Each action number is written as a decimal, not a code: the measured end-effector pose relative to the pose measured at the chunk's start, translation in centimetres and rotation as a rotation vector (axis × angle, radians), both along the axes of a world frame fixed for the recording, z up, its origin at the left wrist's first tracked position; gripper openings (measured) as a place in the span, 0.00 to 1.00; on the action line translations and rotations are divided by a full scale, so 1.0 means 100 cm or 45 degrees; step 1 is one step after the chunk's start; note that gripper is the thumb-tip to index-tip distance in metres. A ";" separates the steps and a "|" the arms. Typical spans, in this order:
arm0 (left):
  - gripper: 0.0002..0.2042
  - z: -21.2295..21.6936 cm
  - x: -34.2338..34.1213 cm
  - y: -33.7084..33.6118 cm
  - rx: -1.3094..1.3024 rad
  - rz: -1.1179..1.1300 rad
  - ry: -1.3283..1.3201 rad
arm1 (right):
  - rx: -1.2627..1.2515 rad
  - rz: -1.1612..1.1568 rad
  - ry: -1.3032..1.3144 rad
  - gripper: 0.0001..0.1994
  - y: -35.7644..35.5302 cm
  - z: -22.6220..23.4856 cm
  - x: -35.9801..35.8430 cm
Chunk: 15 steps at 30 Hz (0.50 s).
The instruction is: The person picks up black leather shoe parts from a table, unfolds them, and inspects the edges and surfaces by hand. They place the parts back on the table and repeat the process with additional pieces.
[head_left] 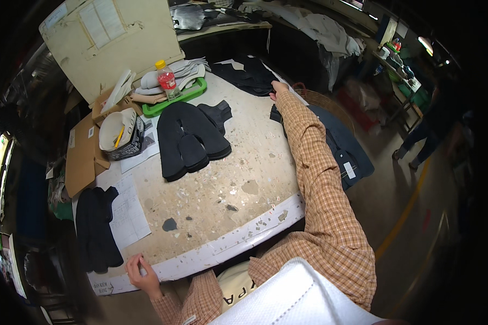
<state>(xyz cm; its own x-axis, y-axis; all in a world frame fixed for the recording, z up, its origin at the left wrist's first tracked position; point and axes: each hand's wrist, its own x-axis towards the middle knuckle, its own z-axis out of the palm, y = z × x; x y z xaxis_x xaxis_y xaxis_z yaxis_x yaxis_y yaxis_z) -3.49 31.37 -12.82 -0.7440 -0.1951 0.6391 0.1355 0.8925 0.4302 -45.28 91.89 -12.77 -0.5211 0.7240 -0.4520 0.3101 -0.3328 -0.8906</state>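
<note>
My right hand (278,91) is stretched to the far right edge of the table. Its fingers are bent round the edge of a pile of flat black cut pieces (249,76) and look closed on it. At the near edge rests my left hand (142,275), fingers loosely curved and slightly apart, with nothing visible in them. Beside it lies a stack of black cut pieces (96,233), partly on a written paper sheet (129,211). A larger stack of black shaped pieces (187,141) sits mid-table.
A green tray (192,92) holds pale pieces and a bottle with a yellow cap (167,80). Next to it are a basket (127,149) with a yellow pencil and a cardboard box (81,157). Dark panels (339,141) lie over a wicker basket right of the table. A person (434,124) stands farther right.
</note>
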 end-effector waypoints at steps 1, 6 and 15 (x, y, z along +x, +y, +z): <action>0.04 0.000 0.000 0.000 0.006 -0.043 0.035 | 0.070 -0.012 -0.052 0.15 0.002 -0.002 -0.002; 0.04 0.004 0.001 -0.001 0.082 0.021 -0.049 | 0.310 0.081 -0.149 0.20 -0.011 0.006 -0.010; 0.03 0.004 -0.001 -0.002 0.178 -0.069 -0.069 | 0.240 0.212 -0.115 0.14 -0.022 0.017 -0.011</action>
<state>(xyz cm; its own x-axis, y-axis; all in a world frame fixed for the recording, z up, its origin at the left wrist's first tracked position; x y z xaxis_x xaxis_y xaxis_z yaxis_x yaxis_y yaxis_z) -3.55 31.20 -12.41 -0.7884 -0.2383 0.5671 0.1549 0.8153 0.5579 -46.35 89.65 -11.04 -0.6037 0.7077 -0.3671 0.4276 -0.1012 -0.8983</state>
